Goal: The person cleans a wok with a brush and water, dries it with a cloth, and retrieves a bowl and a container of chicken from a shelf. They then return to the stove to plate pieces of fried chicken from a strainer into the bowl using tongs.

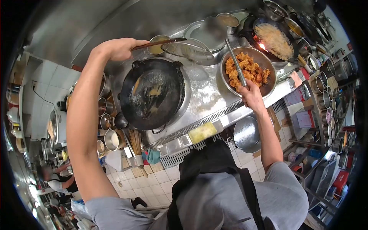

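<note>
My left hand (120, 49) is closed round the wooden handle of a wire skimmer (188, 53), whose mesh overlaps the metal counter behind the wok. Below that hand sits a black wok (153, 92) with a little oil and browned residue in it. My right hand (251, 96) grips a long metal-handled utensil (235, 63) that crosses a steel bowl (271, 85); its far end is lost in a blur. Golden-brown fried pieces (245, 63) fill much of the bowl.
A second wok (276, 40) of bubbling oil and food stands over a flame at the back right. Small pots (112, 140) and a bamboo brush (136, 141) line the left. A large pan (248, 134) sits below the counter edge. Another person (61, 180) is at far left.
</note>
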`<state>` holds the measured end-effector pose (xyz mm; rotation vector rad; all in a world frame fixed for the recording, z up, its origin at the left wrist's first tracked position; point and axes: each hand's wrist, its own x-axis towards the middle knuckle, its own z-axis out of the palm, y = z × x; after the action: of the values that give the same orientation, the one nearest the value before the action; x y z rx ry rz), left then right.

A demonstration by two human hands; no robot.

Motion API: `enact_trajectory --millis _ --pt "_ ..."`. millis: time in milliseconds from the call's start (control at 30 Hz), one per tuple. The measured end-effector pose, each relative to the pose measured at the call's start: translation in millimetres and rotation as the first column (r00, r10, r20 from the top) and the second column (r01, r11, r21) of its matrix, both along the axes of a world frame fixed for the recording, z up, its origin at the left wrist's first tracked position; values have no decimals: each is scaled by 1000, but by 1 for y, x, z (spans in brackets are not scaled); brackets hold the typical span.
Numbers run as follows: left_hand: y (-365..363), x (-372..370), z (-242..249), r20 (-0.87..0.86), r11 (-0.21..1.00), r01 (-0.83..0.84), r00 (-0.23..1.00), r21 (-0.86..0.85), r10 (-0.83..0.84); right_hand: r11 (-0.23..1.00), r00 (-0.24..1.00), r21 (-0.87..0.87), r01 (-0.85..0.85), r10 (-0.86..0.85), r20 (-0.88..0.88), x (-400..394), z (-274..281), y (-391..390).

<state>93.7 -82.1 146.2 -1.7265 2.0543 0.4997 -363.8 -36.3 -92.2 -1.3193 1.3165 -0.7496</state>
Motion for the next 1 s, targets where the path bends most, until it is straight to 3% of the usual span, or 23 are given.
enact_trajectory --millis 133,233,333,367,433,533,567,633,667,733,800,933,1000 --pt "8 14 10 -5 992 -84 996 -92 84 1000 998 5 22 -22 57 -1 -8 -19" --pt "9 49 -9 -245 976 -92 969 -198 42 997 1000 -80 -8 6 -24 7 -9 -46" --pt "27 31 -1 -380 857 -514 786 36 487 984 991 -175 -22 -3 -136 22 -40 -104" --pt "29 49 -18 -494 840 -541 719 44 489 957 985 -288 -31 -20 -173 29 -51 -117" --pt "38 52 -23 -551 792 -609 649 37 525 866 969 -496 -66 -64 -241 48 -59 -132" --pt "52 63 -28 -655 723 -686 507 87 560 1000 987 -16 -13 10 -159 69 -51 -140" --pt "57 70 -31 -693 704 -698 442 134 570 970 985 242 -20 -22 170 67 -65 -151" --pt "65 73 -35 -745 660 -732 345 168 571 962 989 265 -68 31 142 66 -69 -152" --pt "67 72 -35 -756 645 -751 336 146 562 957 990 276 -86 52 129 67 -72 -151" --pt "64 61 -31 -782 625 -774 327 101 531 988 994 123 -95 101 -45 71 -84 -140" --pt "47 48 -26 -797 695 -719 430 -19 423 977 949 -161 -138 84 -305 67 -109 -141" --pt "-5 -2 -31 -690 741 -587 684 -326 238 992 970 -98 -81 56 -238 70 -87 -121" --pt "-1 -21 -15 -673 813 -510 709 -281 212 994 974 -96 -60 37 -224 67 -84 -116"
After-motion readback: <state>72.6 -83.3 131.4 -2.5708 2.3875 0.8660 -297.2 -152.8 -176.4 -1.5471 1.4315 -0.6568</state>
